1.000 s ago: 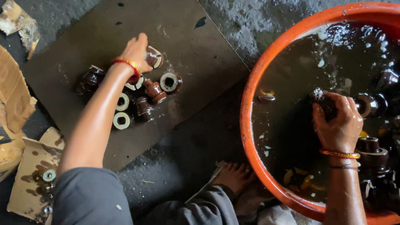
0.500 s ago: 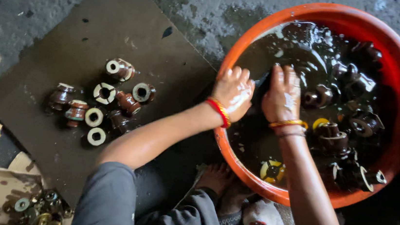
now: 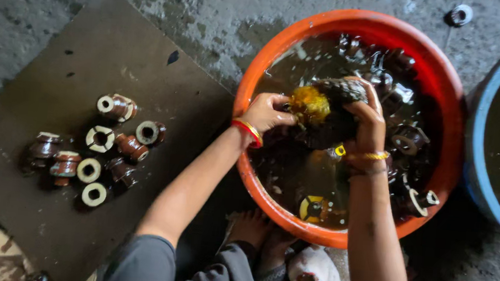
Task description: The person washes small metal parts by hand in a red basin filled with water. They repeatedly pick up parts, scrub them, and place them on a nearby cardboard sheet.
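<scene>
Both hands now meet over the round orange plastic tub [image 3: 256, 80] of dark water. The left hand [image 3: 266, 113], with a red and gold bangle at the wrist, is closed around a wet yellow scrub pad [image 3: 310, 103] and presses it against a dark brown glazed ceramic spool-shaped insulator [image 3: 341, 94]. The right hand [image 3: 366, 126] is curled around that insulator from the other side, holding it just above the water surface. More brown insulators [image 3: 406, 137] lie half sunk in the tub, mostly toward its far and right side.

Compared with 0.5 s ago, the hands have come out of the water, where they were spread and groping, and the pad and 1 piece are now lifted between them; I judge that scrubbing of this piece has begun. 1 s ago the left hand was over at the dark flat board [image 3: 86, 63] on the concrete floor [image 3: 226, 4], touching the cluster of about 9 brown and white insulators [image 3: 97, 144] there; that cluster lies well apart from both hands now. A blue tub [image 3: 478, 120] edge shows at the right.
</scene>
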